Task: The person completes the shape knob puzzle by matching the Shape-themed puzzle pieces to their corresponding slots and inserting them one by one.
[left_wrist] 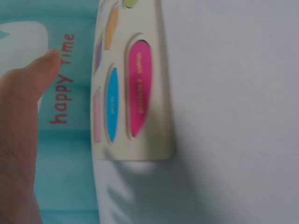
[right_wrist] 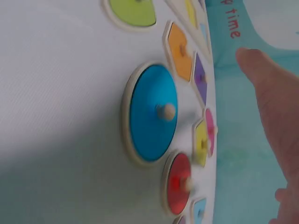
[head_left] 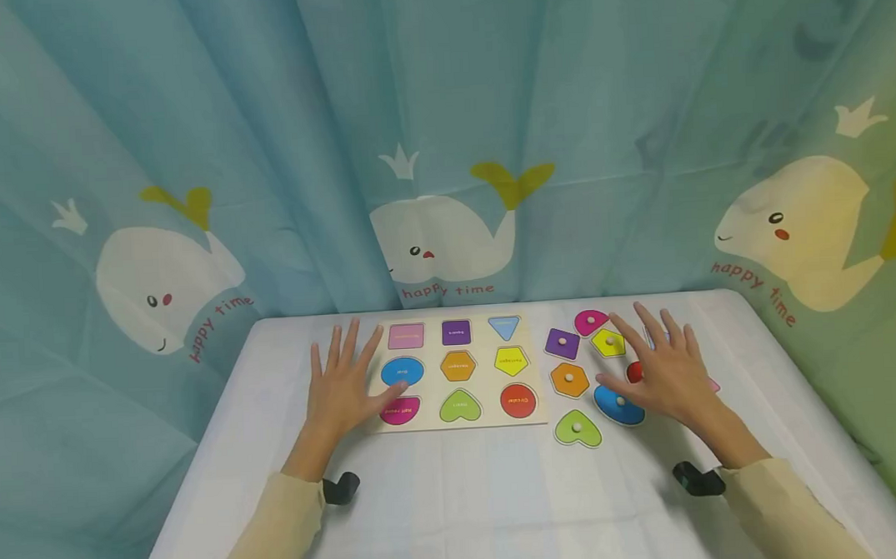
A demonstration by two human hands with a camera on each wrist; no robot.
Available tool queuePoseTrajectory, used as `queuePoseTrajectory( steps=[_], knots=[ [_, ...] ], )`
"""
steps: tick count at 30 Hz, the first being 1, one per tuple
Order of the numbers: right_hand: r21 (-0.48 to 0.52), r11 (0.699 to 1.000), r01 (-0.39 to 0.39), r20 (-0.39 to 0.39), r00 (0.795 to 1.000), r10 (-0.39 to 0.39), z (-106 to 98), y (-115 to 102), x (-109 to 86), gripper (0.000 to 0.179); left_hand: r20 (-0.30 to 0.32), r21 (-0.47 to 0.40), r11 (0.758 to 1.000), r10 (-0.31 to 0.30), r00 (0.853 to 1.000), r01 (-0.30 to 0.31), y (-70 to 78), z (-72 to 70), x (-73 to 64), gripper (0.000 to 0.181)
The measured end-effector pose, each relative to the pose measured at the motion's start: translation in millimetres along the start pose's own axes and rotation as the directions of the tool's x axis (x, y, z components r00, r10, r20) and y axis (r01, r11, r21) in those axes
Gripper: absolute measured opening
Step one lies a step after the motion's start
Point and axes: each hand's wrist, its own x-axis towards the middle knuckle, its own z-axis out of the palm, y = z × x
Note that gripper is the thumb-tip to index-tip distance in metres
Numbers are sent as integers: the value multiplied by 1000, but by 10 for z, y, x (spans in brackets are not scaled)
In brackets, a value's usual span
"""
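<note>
My left hand (head_left: 342, 392) is spread with straight fingers over the left end of a cream shape puzzle board (head_left: 432, 389), holding nothing. Printed shapes on the board include a blue oval, a magenta half round and a green heart. My right hand (head_left: 670, 378), also spread and holding nothing, hovers over loose knobbed puzzle pieces. In the right wrist view, the blue oval piece (right_wrist: 147, 116) and red round piece (right_wrist: 175, 186) lie below it. Left of that hand are the orange hexagon (head_left: 563, 384), purple square (head_left: 556, 347), yellow pentagon (head_left: 612, 347), magenta half round (head_left: 585, 317) and green heart (head_left: 575, 438).
Light blue (right_wrist: 201, 205) and pink (head_left: 714, 385) pieces are partly hidden by the right hand. The white-covered table (head_left: 495, 502) meets a teal curtain (head_left: 599, 139) with whale prints along its far edge. Dark wrist mounts (head_left: 341, 489) sit at both sleeves.
</note>
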Motion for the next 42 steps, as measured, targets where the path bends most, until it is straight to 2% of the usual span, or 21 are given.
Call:
queuePoseTrajectory(
  steps=[4, 8, 14, 19, 25, 33, 42],
  knots=[
    [10, 1000, 18, -45, 999, -17, 24, 142, -56, 105, 22, -35, 999, 3, 1000, -2, -53, 80, -103, 105],
    [41, 999, 32, -90, 996, -28, 17, 307, -110, 103, 83, -101, 995, 5, 997, 3, -93, 154, -199, 105],
    [162, 987, -9, -73, 997, 21, 25, 522, -194, 103, 175, -184, 982, 2, 985, 31, -126, 234, -326, 107],
    [271, 962, -17, -106, 993, 48, 95, 664, -255, 94, 210, -204, 977, -9, 978, 53, -168, 276, -404, 110],
    [362, 926, -105, -54, 990, 133, 159, 811, -348, 87, 218, -225, 972, -15, 976, 65, -225, 310, -437, 104],
    [377, 888, -262, 64, 964, 258, 163, 930, -457, 78, 189, -230, 972, -14, 982, 58, -262, 340, -475, 98],
    [358, 879, -315, 71, 948, 311, 189, 1004, -571, 54, 162, -236, 971, -8, 987, 47, -255, 345, -458, 94]
  ],
)
